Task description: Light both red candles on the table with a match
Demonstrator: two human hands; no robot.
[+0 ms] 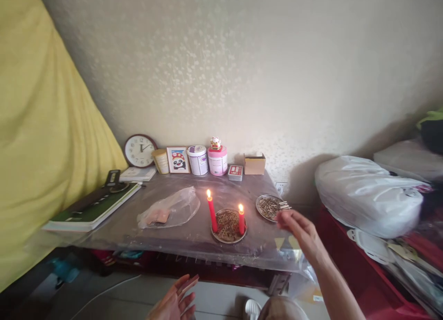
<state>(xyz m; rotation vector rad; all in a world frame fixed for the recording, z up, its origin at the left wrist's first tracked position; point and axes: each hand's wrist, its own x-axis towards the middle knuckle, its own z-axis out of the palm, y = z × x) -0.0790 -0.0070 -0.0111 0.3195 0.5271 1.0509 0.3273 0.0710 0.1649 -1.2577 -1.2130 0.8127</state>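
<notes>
My left hand is low in front of the table, its thumb and fingers around a thin, flat matchbox seen edge-on. My right hand is at the table's right side with thumb and fingertips pinched together; what they hold, if anything, is hidden. Just past those fingertips, pale matchsticks lie at the rim of a round metal plate covered in used matches. Left of it, a second round plate bears two lit red candles, a taller one and a shorter one.
On the table lie a clear plastic bag and a thick green book. A clock, tins, a framed panda picture and an open cardboard box line the wall. White bags stand at right.
</notes>
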